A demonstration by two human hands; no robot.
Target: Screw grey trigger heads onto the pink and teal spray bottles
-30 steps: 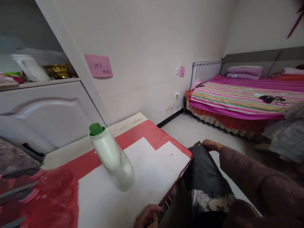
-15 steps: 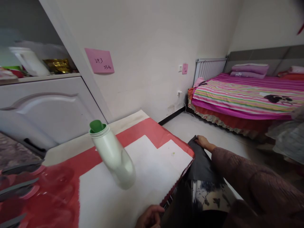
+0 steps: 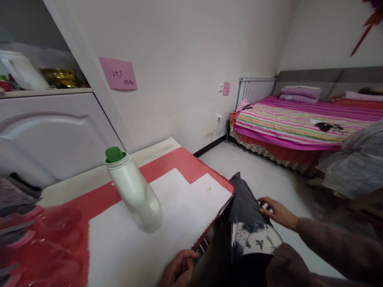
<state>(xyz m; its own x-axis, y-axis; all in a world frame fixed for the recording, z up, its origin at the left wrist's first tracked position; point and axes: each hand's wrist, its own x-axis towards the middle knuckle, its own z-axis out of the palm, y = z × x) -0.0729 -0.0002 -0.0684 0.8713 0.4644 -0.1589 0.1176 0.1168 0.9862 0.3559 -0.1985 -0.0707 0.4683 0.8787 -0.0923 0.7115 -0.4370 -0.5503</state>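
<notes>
A dark grey cloth with a pale bird-printed band lies over the person's lap, its pointed corner beside the table. At its right edge is my right hand, fingers apart, fingertips at the fabric. My left hand rests by the table's front edge with fingers curled; whether anything is inside it is hidden. On the white cloth over the table stands a pale green bottle with a green piece in its mouth.
Clear red-tinted plastic items with pink and grey parts sit at the table's left. Behind are a white cabinet and a pink note on the wall. A striped bed stands at the right, near a pale draped bundle.
My right hand has let go of the dark cloth's far corner and moved back toward me along its right edge. The view has turned slightly right.
</notes>
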